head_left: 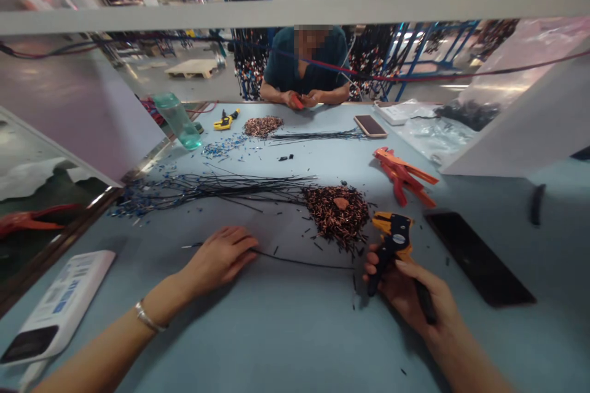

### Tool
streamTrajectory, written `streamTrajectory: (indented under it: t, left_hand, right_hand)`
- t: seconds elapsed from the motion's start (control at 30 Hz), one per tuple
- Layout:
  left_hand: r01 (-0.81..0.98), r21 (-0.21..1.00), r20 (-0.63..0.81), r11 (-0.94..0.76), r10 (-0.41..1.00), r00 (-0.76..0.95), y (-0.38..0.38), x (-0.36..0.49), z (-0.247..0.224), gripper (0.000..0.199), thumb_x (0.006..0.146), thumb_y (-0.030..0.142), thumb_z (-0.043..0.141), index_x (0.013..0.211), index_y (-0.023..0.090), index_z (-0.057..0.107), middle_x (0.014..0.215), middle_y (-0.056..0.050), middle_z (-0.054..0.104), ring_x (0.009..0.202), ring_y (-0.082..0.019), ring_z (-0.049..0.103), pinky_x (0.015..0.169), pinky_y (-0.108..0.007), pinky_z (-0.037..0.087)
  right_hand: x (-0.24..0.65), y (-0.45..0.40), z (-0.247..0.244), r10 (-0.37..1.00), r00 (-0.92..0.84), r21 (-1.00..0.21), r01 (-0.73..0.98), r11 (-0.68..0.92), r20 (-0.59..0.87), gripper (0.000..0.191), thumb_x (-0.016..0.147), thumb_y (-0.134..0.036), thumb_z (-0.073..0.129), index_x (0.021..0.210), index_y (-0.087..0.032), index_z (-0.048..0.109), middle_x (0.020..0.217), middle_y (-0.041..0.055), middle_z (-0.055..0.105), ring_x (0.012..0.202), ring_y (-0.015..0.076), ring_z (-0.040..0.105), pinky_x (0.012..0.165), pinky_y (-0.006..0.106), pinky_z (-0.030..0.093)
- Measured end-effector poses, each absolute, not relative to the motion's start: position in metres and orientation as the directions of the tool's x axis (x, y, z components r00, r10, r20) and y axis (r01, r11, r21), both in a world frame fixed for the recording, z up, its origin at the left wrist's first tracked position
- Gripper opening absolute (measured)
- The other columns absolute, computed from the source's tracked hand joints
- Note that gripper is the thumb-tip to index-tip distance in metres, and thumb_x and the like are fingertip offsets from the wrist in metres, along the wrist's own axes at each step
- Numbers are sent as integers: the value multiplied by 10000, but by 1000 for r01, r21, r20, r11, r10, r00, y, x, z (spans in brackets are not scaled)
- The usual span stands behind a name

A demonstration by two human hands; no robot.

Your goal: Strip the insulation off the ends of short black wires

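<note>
Near the middle of the blue-grey table, my left hand (221, 255) is closed on a thin black wire (299, 260). One end of the wire sticks out left of the hand, and the rest runs right along the table. My right hand (415, 291) grips a black and yellow wire stripper (391, 242), its jaws pointing up and away from me. The wire's right end lies just left of the tool, apart from its jaws. Beyond my hands lie a bundle of black wires (230, 187) with blue ends and a heap of short black and copper scraps (336, 215).
Right of the stripper lie a black phone (479, 258) and orange-red pliers (403, 175). A white power bank (59, 304) is at the left. Across the table, a person (306, 67) holds a red tool near a second scrap heap (263, 126). A shelf beam (295, 14) crosses above.
</note>
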State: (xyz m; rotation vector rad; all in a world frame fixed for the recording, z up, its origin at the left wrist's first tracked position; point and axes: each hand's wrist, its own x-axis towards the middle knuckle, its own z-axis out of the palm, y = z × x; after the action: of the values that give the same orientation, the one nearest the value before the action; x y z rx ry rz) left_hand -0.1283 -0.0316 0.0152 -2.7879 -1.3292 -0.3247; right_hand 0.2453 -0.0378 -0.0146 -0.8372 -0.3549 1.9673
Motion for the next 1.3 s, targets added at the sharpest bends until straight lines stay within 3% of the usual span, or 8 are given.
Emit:
streamTrajectory:
  t: [0.2, 0.4, 0.57, 0.77, 0.87, 1.0, 1.13, 1.3]
  left_hand:
    - [701, 149, 321, -697, 705, 632, -28, -83, 26, 162, 924, 191, 488, 927, 188, 649, 883, -60, 670, 787, -183, 592, 770, -336, 440]
    - [707, 326, 122, -628, 769, 627, -24, -19, 17, 112, 872, 243, 590, 955, 187, 638, 974, -68, 636, 915, -232, 575, 819, -390, 446]
    - [749, 307, 4, -587, 788, 616, -19, -2, 6, 119, 908, 195, 523, 849, 175, 625, 903, -56, 614, 870, -225, 564, 781, -386, 458]
    - [714, 224, 201, -664, 748, 633, -18, -4, -4, 156, 911, 123, 447, 827, 165, 572, 878, -69, 612, 818, -216, 570, 744, -357, 480]
    - [701, 301, 320, -646, 761, 564, -13, -5, -2, 181, 927, 132, 390, 841, 173, 543, 834, -52, 624, 698, -167, 585, 624, -268, 465]
    - [762, 420, 355, -493, 862, 362, 0, -2, 4, 134, 936, 217, 440, 908, 180, 566, 655, 18, 622, 505, -125, 548, 501, -221, 392]
    - [642, 617, 422, -455, 880, 218, 7, 6, 5, 138, 920, 241, 513, 956, 185, 634, 754, 1, 698, 651, -125, 638, 618, -214, 469]
    - [536, 657, 518, -531, 834, 191, 2, 16, 0, 155, 918, 218, 529, 880, 173, 673, 769, -24, 702, 673, -117, 641, 633, -198, 490]
  right_hand:
    - [242, -37, -11, 861, -343, -540, -673, -504, -376, 256, 675, -211, 696, 926, -169, 719, 834, 49, 722, 772, 208, 647, 783, 374, 533]
    - [242, -35, -11, 867, -347, -545, -676, -496, -359, 265, 682, -210, 679, 936, -142, 717, 850, 57, 725, 764, 199, 651, 753, 348, 541]
    - [242, -36, -13, 879, -347, -554, -683, -475, -326, 261, 701, -206, 662, 954, -159, 703, 860, 52, 725, 762, 196, 646, 824, 392, 525]
    - [240, -36, -10, 877, -352, -533, -697, -479, -329, 236, 709, -204, 659, 938, -154, 691, 848, 47, 717, 774, 189, 647, 800, 361, 523]
    - [239, -37, -8, 888, -351, -563, -687, -460, -298, 263, 697, -206, 678, 956, -159, 682, 842, 38, 710, 763, 183, 648, 782, 343, 526]
    - [238, -42, -7, 887, -402, -638, -626, -448, -228, 328, 696, -220, 687, 1019, -167, 663, 862, 43, 714, 759, 194, 664, 729, 341, 530]
    - [235, -46, -7, 843, -498, -670, -558, -490, -201, 418, 687, -246, 678, 1090, -140, 638, 969, 99, 723, 821, 222, 689, 766, 359, 504]
    - [234, -50, -7, 805, -556, -665, -523, -533, -208, 458, 673, -231, 668, 1121, -140, 635, 1021, 112, 716, 867, 237, 694, 815, 375, 482]
